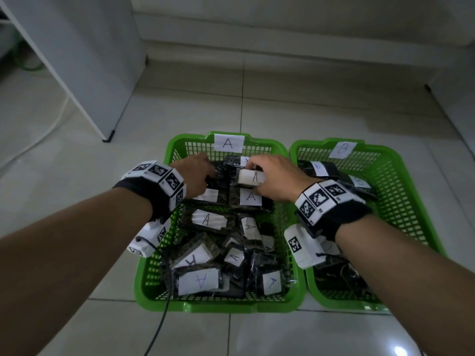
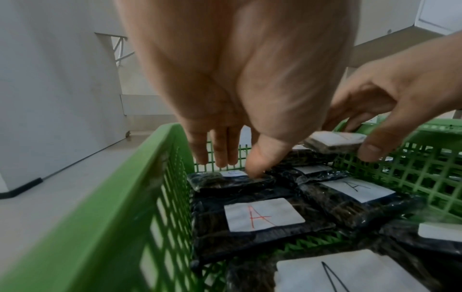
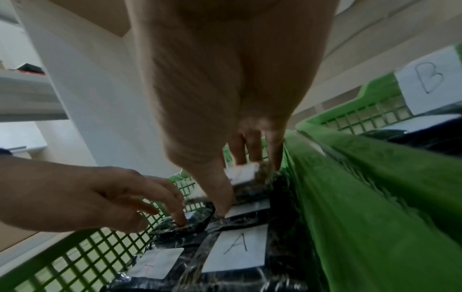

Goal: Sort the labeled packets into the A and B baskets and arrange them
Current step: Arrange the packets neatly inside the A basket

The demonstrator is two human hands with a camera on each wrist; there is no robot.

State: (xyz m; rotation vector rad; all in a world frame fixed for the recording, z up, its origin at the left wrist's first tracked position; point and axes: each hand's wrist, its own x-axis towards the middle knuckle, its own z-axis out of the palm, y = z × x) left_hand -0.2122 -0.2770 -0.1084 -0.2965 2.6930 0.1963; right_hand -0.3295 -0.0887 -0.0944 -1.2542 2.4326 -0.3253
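Note:
Green basket A (image 1: 218, 305) holds several dark packets with white "A" labels. My right hand (image 1: 253, 170) pinches one small A packet (image 1: 250, 178) between thumb and fingers, just above the far end of basket A (image 2: 100, 207). That held packet (image 2: 332, 142) hangs clear of the packets below, and the right wrist view shows the packet (image 3: 243, 173) blurred. My left hand (image 1: 205, 168) is at the far left corner, fingers straight. Its thumb presses a dark packet (image 2: 225, 183), (image 3: 190, 219) lying flat there. Basket B (image 1: 401, 191) stands to the right.
Basket B holds dark packets labeled B (image 1: 320, 168), partly hidden under my right wrist. A white cabinet (image 1: 90, 73) stands at the left on the tiled floor (image 1: 308, 111). A black cable (image 1: 159, 330) runs from basket A's front left toward me.

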